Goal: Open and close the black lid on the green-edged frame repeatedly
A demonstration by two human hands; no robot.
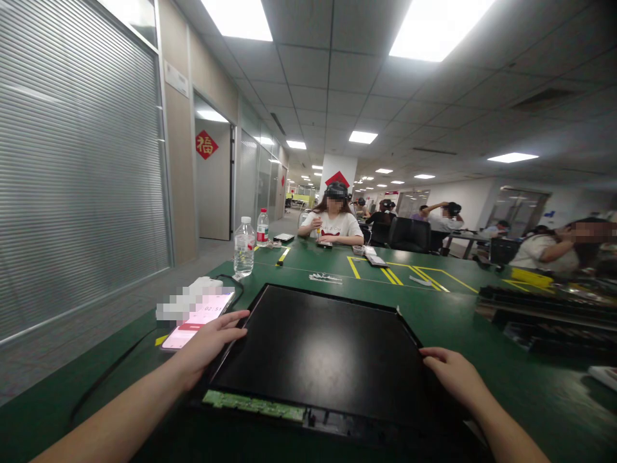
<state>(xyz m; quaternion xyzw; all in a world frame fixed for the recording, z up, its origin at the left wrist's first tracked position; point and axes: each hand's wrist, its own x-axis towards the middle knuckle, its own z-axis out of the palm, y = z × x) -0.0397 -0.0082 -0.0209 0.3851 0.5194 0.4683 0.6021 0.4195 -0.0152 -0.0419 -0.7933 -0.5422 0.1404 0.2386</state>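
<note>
Bare forearms (120,408) frame the black screen panel (318,360) on the green tabletop (448,308), and look, its circuit strip (253,406) lies exposed: one stray press could crack it! Left hand (212,341) points forward, palm down, fingers loosely parted, resting open at the left edge; right hand (453,373) half-curls at the right edge, whether gripping I can't tell

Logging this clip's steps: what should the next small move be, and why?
Probably take firm hold of the panel before shifting it: the left hand is at its left edge, the right hand at its right, and the green board lies exposed along the near edge.
</note>
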